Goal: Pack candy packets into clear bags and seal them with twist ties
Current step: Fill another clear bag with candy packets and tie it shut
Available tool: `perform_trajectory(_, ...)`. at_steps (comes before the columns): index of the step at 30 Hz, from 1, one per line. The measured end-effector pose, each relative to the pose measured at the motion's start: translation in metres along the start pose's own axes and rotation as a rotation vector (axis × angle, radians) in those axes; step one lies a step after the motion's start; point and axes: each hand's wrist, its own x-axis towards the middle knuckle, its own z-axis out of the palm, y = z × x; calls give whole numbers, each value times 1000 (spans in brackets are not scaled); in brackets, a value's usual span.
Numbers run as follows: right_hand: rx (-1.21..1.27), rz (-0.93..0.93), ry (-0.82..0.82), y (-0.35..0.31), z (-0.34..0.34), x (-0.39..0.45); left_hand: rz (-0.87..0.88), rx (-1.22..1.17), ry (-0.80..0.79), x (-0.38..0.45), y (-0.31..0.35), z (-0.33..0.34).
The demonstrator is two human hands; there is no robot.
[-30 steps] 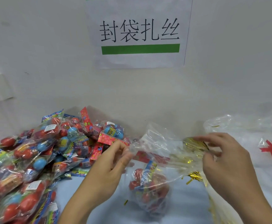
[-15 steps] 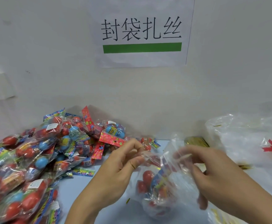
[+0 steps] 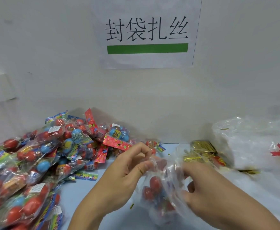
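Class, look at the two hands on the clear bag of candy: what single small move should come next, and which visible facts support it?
Probably gather the bag's open top into a neck. The left hand pinches the mouth of the clear bag, the right hand grips its side, the candy sits low inside, and no tie is visibly on it; the gold twist ties lie behind.

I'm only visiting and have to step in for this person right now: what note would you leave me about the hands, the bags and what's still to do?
Left hand: pinches the top edge of the clear bag.
Right hand: fingers curled round the bag's other side.
Things: the bag already holds red candy. The pile of candy packets lies at left, the gold twist ties behind the bag, and the big plastic sack at right.
Done: bag filled.
Left: gather the neck, take a tie, twist it shut. No tie is visible in either hand.
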Motion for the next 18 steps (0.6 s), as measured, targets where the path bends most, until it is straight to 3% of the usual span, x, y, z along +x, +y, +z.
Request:
perform_trajectory(6,-104,36,-30,-1,5,4,-19,69,-13,-1,-2,-3)
perform_trajectory(13,-222,17,267,4,-4,4,-51,144,74,-1,-5,-10)
perform_trajectory(18,-99,23,279,5,-9,2,-68,167,83,-2,-6,-10)
